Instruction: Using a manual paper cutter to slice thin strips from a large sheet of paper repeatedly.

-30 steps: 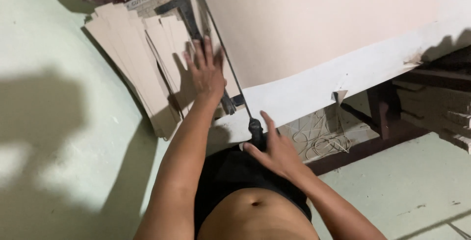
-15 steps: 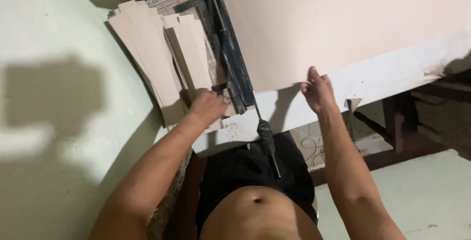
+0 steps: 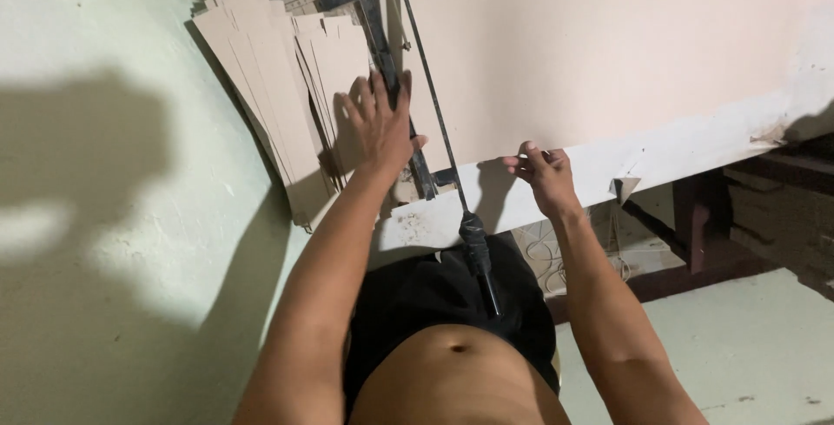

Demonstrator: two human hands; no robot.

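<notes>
A large beige cardboard sheet [image 3: 608,52] lies on a white worktable [image 3: 695,151] under the raised arm of a paper cutter [image 3: 430,104]. My left hand [image 3: 378,125] lies flat with fingers spread on the cutter's black clamp bar [image 3: 382,52], beside the cut strips. My right hand [image 3: 539,173] pinches the near edge of the cardboard sheet. The cutter's black handle [image 3: 479,256] hangs over the table's front edge, between my arms, with no hand on it.
A fanned stack of cut beige cardboard strips [image 3: 269,86] lies left of the cutter. A pale green wall [image 3: 104,217] fills the left side. Dark wooden table legs [image 3: 695,217] and a pale floor [image 3: 738,338] show at the right.
My left hand moved from the table's near edge up onto the clamp bar and spread flat. My right hand shifted left along the sheet's near edge. The view moved closer.
</notes>
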